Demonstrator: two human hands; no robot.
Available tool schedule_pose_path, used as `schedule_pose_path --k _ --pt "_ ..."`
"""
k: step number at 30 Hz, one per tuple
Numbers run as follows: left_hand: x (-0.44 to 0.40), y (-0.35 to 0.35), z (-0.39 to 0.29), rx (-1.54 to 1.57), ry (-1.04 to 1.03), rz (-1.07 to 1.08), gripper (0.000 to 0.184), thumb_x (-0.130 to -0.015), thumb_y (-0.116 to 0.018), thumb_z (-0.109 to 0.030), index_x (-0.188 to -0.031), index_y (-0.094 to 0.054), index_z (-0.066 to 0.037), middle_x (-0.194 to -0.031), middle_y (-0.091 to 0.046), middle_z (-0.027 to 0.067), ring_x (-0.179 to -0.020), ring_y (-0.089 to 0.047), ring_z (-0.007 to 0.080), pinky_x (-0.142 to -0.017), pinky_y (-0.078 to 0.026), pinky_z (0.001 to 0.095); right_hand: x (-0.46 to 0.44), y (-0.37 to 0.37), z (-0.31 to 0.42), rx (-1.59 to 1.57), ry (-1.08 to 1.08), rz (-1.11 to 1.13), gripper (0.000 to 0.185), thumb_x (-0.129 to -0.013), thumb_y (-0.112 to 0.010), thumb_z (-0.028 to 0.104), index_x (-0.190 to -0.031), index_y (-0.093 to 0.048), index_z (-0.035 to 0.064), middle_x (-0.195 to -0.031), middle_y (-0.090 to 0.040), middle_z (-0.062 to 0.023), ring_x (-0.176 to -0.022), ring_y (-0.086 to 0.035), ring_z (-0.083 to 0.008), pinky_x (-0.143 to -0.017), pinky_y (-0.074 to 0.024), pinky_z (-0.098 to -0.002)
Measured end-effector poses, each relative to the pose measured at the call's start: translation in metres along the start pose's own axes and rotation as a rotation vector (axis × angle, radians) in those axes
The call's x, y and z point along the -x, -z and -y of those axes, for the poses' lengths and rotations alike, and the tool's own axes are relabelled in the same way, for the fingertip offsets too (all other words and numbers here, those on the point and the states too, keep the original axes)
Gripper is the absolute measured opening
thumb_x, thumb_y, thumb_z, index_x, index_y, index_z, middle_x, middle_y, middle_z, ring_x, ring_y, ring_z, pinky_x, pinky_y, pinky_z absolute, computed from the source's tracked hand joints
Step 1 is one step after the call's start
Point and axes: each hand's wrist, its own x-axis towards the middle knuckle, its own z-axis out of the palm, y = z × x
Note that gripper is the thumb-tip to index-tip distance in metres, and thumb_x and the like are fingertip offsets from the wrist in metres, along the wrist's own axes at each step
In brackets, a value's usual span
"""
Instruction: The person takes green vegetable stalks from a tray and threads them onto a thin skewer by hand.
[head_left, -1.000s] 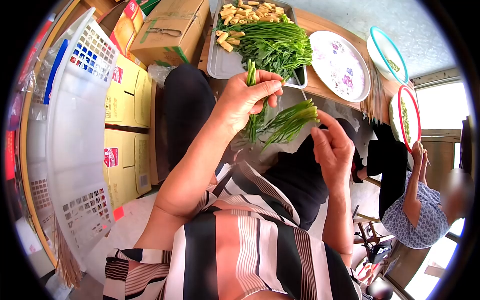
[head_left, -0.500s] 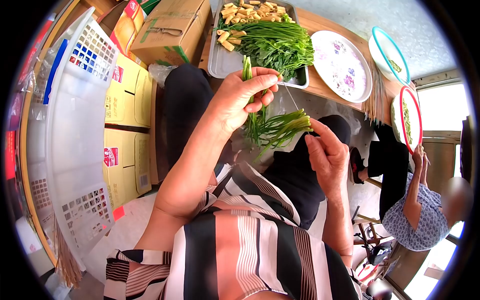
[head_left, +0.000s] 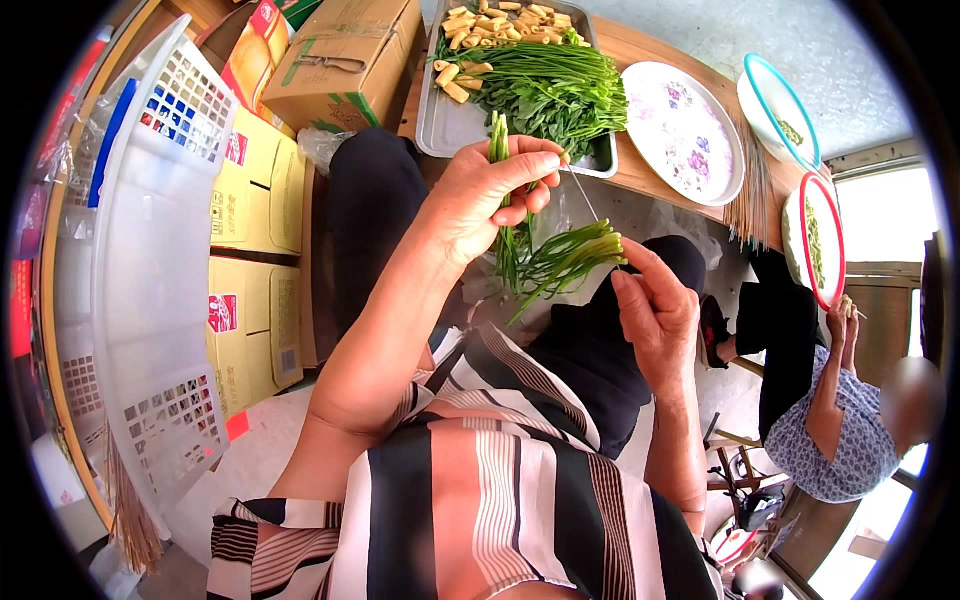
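A wooden counter (head_left: 650, 186) carries a metal tray (head_left: 455, 125) of leafy greens (head_left: 560, 90) and a flowered plate (head_left: 662, 140). The left hand (head_left: 480, 200) is closed on green stems (head_left: 500, 140), thumb and forefinger pinching a thin skewer. The right hand (head_left: 660, 310) is half curled at the cut ends of a green bunch (head_left: 580, 255) between the hands; its grip is unclear. The skewer (head_left: 584, 195) slants down to that bunch.
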Motion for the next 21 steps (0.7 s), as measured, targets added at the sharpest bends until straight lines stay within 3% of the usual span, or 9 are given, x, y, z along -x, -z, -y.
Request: schedule_pose_path --k 21 --pt "0.0022 0.0018 -0.0024 -0.026 -0.006 0.024 0.018 -0.085 -0.067 -0.017 -0.095 -0.063 -0.003 -0.075 -0.059 0.0018 -0.058 -0.051 0.0071 -0.041 -0.028 0.0165 0.0026 0.0002 -0.0005 -0.004 0.01 0.011 0.028 -0.088 -0.06 0.004 -0.115 -0.062 0.0025 -0.056 -0.048 -0.0003 -0.053 -0.04 -0.004 -0.051 -0.0363 -0.0197"
